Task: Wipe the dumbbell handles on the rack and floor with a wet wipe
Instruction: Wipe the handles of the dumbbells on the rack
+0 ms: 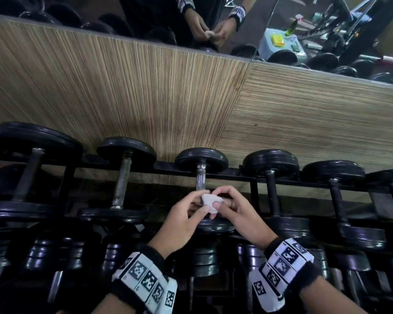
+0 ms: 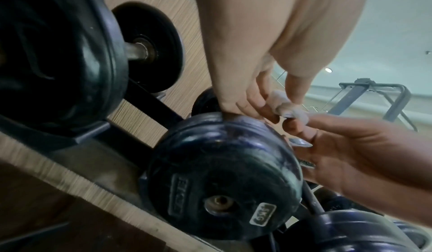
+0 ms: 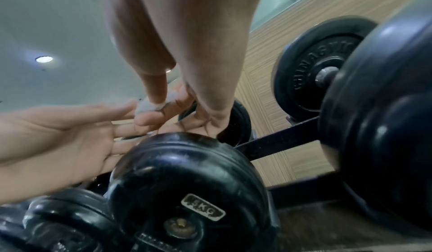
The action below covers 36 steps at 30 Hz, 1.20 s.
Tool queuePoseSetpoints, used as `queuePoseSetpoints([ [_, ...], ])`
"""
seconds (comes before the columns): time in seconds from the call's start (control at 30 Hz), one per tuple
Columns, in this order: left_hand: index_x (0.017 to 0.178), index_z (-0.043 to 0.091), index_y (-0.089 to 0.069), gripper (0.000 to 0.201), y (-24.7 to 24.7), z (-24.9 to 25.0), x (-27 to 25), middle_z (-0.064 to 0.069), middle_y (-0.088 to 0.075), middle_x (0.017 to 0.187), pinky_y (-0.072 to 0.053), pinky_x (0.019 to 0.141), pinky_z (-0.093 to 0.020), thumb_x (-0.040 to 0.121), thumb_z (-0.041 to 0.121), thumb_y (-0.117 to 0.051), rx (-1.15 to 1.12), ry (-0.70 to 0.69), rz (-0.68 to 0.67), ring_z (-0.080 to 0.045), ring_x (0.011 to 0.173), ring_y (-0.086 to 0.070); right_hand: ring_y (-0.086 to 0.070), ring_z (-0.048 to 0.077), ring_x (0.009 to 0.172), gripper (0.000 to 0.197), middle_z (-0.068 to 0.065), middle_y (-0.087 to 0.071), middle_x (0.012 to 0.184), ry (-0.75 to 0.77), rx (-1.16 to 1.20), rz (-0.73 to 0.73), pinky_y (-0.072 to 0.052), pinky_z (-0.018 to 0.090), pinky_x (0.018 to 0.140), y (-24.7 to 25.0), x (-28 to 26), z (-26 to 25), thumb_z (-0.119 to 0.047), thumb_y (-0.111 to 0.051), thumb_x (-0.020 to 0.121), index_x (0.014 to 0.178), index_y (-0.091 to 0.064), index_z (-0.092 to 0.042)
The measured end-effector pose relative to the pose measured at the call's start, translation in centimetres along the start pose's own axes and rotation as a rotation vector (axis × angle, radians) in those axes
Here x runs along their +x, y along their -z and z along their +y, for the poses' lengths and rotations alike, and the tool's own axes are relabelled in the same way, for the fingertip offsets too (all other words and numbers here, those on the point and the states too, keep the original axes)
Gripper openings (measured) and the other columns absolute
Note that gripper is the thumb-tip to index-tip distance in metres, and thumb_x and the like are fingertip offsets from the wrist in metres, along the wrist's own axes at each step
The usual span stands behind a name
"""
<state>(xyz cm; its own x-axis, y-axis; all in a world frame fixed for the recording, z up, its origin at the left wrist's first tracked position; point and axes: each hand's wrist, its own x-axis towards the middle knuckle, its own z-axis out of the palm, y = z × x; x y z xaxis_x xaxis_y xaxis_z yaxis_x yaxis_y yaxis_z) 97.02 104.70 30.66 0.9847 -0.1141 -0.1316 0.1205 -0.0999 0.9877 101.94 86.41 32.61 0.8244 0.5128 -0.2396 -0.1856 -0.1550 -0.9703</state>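
Just below centre of the head view, the left hand (image 1: 182, 219) and right hand (image 1: 238, 214) pinch a crumpled wet wipe (image 1: 210, 201) between them, above the dumbbell handle (image 1: 200, 179) on the rack (image 1: 254, 191).

My left hand (image 1: 179, 225) and right hand (image 1: 241, 219) are bare. Just behind each, I see a black fuzzy wristband (image 1: 150, 252) carrying white blocks (image 1: 284, 261) printed with black square-patterned tags.
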Motion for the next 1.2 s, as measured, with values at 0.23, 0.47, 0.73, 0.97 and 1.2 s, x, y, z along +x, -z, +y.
queuePoseSetpoints([
  [0.23, 0.088, 0.017, -0.058, 0.013, 1.4, -0.3, 3.5, 0.01, -0.068, 0.089, -0.054, 0.086, -0.027, 0.089, 0.011, -0.07, 0.248, 0.027, 0.308, -0.001, 0.088, -0.066, -0.071, 0.017, 0.095, 0.024, 0.005, -0.076, 0.094, 0.016, -0.317, 0.294, -0.054, 0.033, 0.093, 5.2, -2.6, 1.2, -0.015, -0.058, 0.101, 0.124, -0.057, -0.022],
  [0.47, 0.119, 0.007, -0.07, 0.024, 2.1, -0.3, 9.1, -0.006, -0.073, 0.107, -0.043, 0.087, -0.018, 0.096, 0.01, -0.063, 0.578, 0.063, 0.232, -0.019, 0.101, -0.067, -0.067, 0.031, 0.08, 0.027, -0.004, -0.068, 0.076, -0.102, -0.797, 0.798, -0.052, 0.043, 0.074, 11.2, -5.0, 4.3, -0.038, -0.049, 0.102, 0.097, -0.068, -0.02],
  [0.73, 0.08, 0.009, -0.073, 0.019, 1.1, -2.5, 6.4, -0.009, -0.071, 0.078, -0.052, 0.08, -0.043, 0.094, 0.017, -0.063, 0.846, 0.221, 0.021, -0.029, 0.082, -0.066, -0.065, 0.023, 0.072, 0.021, -0.007, -0.069, 0.069, -0.15, -0.71, 0.844, -0.052, 0.041, 0.07, 11.6, -4.8, 5.0, -0.033, -0.053, 0.1, 0.086, -0.068, -0.027],
  [0.97, 0.084, 0.013, -0.074, 0.015, 2.4, -1.4, 9.1, 0.003, -0.068, 0.072, -0.051, 0.08, -0.026, 0.095, 0.015, -0.064, 0.532, 0.311, 0.134, -0.02, 0.08, -0.069, -0.066, 0.018, 0.072, 0.02, -0.01, -0.07, 0.07, -0.16, -0.693, 0.854, -0.053, 0.04, 0.07, 11.5, -4.8, 5.0, -0.026, -0.054, 0.097, 0.082, -0.067, -0.028],
  [1.2, 0.071, 0.014, -0.069, 0.028, 2.3, -1.5, 9.6, 0.007, -0.063, 0.061, -0.039, 0.066, -0.021, 0.097, 0.014, -0.059, 0.595, 0.26, 0.114, -0.01, 0.065, -0.059, -0.068, 0.016, 0.072, 0.02, -0.009, -0.071, 0.069, -0.152, -0.652, 0.867, -0.055, 0.043, 0.07, 11.3, -5.0, 4.8, -0.032, -0.05, 0.093, 0.079, -0.065, -0.03],
])
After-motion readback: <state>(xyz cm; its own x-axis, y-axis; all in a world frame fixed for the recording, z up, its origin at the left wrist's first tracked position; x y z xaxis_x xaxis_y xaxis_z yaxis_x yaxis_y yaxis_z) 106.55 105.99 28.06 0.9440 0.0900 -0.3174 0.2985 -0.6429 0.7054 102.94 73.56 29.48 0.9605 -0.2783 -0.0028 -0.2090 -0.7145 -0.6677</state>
